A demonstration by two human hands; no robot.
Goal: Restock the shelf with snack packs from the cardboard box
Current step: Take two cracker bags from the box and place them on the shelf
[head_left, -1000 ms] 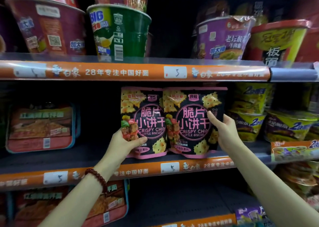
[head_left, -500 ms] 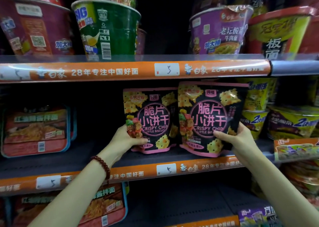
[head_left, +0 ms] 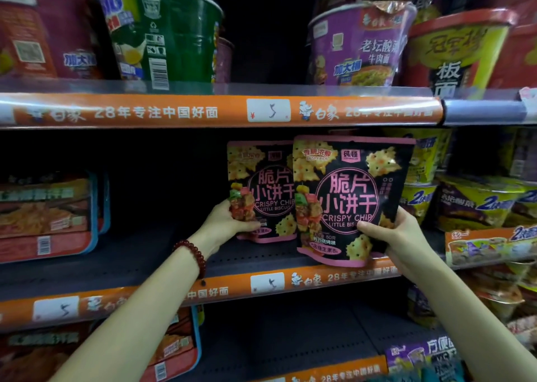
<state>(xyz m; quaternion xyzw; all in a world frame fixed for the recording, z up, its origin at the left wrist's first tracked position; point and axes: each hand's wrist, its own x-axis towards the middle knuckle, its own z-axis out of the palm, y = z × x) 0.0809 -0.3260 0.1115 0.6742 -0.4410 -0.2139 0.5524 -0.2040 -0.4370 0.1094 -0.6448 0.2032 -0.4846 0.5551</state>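
Landmark = middle shelf: far left on it, flat red noodle trays; left hand, red bead bracelet on its wrist, fingers curled round the lower left edge of the rear snack pack, which stands upright on the shelf deck. Right hand grips the front snack pack at its lower right corner, thumb across the face, pack overlapping the rear one, bottom edge at the shelf's orange front strip. Yellow noodle bowls at the shelf's right end.
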